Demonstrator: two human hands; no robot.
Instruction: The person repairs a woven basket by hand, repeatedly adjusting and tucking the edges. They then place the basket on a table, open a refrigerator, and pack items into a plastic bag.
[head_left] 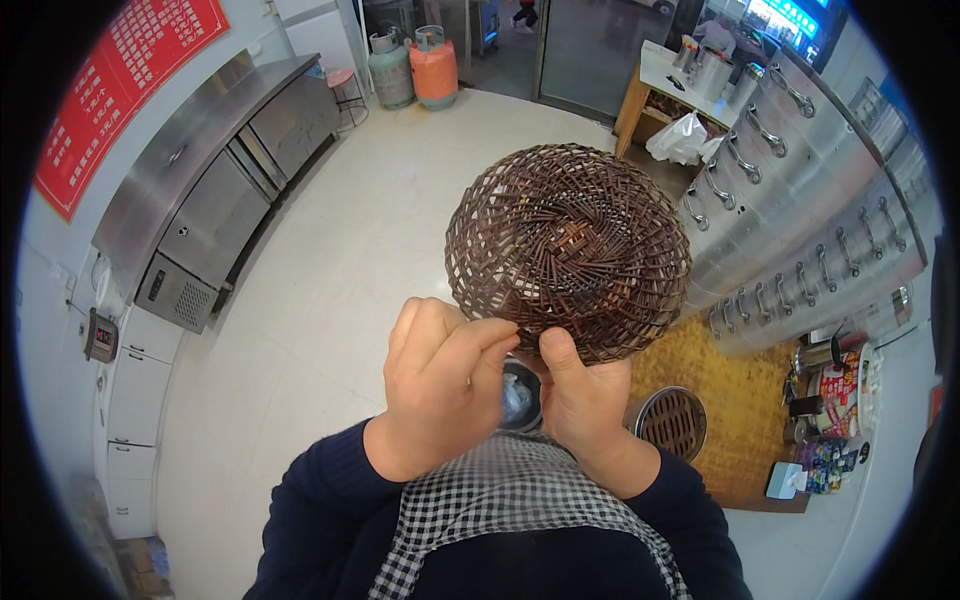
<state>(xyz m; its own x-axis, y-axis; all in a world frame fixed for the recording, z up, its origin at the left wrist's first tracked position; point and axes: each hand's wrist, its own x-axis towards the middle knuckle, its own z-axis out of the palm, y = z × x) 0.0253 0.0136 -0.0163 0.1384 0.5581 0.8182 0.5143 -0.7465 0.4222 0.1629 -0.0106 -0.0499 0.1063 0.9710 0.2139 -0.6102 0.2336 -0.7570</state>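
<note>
Above a pale floor, a dark woven basket (570, 235) is held up in front of my chest. My right hand (588, 400) grasps its near rim, thumb on top; my left hand (432, 385) pinches at the rim beside it, though whether on one particular strand I cannot tell. The basket is already lifted and steadied, its weave running all the way round; how much handling is left, I cannot judge. Beyond it and to the left, floor (310, 300) stretches to a steel counter (210, 215), leaving room to swing that way. Room looks tighter to the right, with a wooden tabletop (745, 430) and handled metal drawers (800, 190) near the basket's edge.
</note>
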